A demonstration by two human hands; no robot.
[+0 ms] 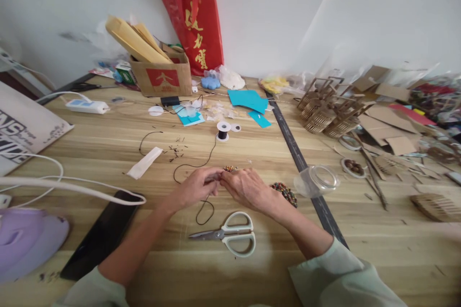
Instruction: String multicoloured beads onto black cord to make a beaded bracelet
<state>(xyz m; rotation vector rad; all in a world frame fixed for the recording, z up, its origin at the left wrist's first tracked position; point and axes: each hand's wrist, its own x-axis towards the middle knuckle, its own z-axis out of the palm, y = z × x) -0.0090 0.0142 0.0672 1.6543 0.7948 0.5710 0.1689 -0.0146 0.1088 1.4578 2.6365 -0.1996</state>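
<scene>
My left hand (203,184) and my right hand (247,186) meet at the fingertips above the table, both pinched closed. Black cord (190,165) runs from a white spool (223,130) to my left fingers, and a loose loop of it lies below them. Small multicoloured beads (230,169) on a strand show just beyond my right fingers; that hand seems to grip the strand, though the fingertips cover the exact hold. Another coil of coloured beads (286,194) lies beside my right wrist. White-handled scissors (239,234) rest nearer me, blades partly apart, pointing left.
To the left are a black phone (108,230), a purple iron (29,240), white cables and a power strip (86,105). A clear plastic jar (317,181), small baskets (324,110) and cardboard pieces lie right. A box (163,79) and red bag (198,29) stand behind.
</scene>
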